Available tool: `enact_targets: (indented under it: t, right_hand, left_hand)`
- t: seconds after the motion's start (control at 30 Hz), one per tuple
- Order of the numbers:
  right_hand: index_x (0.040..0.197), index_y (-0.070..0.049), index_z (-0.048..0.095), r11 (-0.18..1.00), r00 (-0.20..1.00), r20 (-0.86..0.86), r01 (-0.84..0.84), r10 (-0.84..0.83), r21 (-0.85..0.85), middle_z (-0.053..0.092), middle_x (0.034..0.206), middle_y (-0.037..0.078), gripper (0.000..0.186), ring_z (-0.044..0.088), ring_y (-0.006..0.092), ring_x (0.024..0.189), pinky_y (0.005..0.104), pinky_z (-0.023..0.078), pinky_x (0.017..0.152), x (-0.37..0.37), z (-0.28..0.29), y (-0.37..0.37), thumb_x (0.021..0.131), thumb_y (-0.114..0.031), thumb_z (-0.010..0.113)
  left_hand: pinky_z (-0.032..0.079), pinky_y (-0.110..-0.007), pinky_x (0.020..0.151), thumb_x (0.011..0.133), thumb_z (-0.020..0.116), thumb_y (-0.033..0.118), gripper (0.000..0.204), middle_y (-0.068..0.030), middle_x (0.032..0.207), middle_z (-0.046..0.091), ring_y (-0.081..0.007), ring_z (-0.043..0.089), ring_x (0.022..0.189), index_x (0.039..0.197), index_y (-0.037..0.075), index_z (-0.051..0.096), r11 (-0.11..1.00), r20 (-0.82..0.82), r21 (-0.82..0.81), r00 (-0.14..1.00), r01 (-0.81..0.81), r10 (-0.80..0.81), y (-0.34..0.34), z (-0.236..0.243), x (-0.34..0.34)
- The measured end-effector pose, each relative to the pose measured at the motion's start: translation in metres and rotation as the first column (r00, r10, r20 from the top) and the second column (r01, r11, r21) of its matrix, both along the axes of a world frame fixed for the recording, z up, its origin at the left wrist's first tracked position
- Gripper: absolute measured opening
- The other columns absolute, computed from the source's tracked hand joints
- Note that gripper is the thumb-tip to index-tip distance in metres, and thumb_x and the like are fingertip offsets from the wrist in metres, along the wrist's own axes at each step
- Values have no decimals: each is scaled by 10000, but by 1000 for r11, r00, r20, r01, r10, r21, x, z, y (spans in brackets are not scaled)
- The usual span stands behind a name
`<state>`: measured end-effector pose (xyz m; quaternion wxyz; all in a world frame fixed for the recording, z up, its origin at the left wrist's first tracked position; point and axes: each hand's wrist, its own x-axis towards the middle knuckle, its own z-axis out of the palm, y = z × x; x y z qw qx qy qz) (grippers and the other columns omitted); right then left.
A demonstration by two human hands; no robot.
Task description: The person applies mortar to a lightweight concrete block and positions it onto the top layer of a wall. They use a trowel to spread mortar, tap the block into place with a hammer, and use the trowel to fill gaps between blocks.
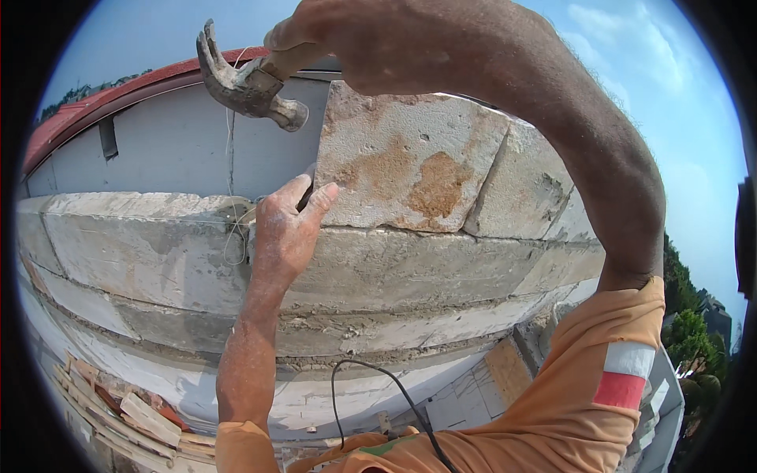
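My right hand (355, 43) is raised at the top and wrapped round the wooden handle of a claw hammer (251, 91). The hammer's worn metal head hangs left of the hand, its round face above the left edge of a large pale stone block (394, 158). At that block's lower left edge is my left hand (285, 229), dusty, with thumb and fingers closed together. Something small and dark shows between them; I cannot make out what it is. A brown patch marks the block's face.
The block sits on a wall of mortared courses (150, 240). Thin string (230, 225) hangs by its left end. Behind rises a grey wall (189, 134) under a red roof edge (75, 118). Below lie wooden boards (146, 418) and a black cable (394, 380).
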<state>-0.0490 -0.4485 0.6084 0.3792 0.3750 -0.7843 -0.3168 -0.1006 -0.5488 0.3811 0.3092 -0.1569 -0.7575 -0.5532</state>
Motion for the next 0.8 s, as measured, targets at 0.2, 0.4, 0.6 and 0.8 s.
enact_targets:
  t: [0.2, 0.4, 0.6, 0.8]
  right_hand:
    - [1469, -45, 442, 915, 988, 138, -3, 64, -403, 544, 1368, 206, 606, 544, 310, 1239, 432, 430, 1102, 40, 31, 58, 906, -164, 632]
    - [1488, -16, 421, 330, 713, 701, 661, 4, -674, 528, 1442, 223, 609, 549, 322, 1281, 413, 443, 1099, 54, 57, 106, 925, -172, 592]
    - [1351, -114, 636, 699, 988, -154, -106, -5, -707, 740, 1049, 146, 515, 705, 232, 917, 435, 562, 915, 11, 14, 210, 841, -67, 698]
    - [1381, -103, 619, 684, 995, -89, -102, 55, -722, 739, 1043, 188, 579, 708, 219, 810, 403, 601, 805, -3, 8, 237, 805, -113, 679]
  left_hand:
    - [518, -386, 829, 898, 710, 487, 581, -138, 955, 649, -225, 620, 921, 1154, -28, 623, 980, -65, 164, 993, 110, -100, 10, 10, -6]
    - [500, -462, 1021, 791, 769, 593, 869, -258, 1200, 603, -323, 581, 1224, 1296, -78, 547, 960, -19, 269, 997, 80, -78, 25, 45, -17]
    - [581, -356, 684, 719, 848, 608, 761, -113, 871, 661, -191, 654, 769, 1088, -38, 684, 917, -43, 366, 987, 157, -152, 35, 52, -30]
    - [505, -268, 522, 774, 856, 506, 581, -36, 657, 637, -99, 595, 603, 945, -37, 739, 920, -260, 300, 949, 254, -177, 33, 49, -41]
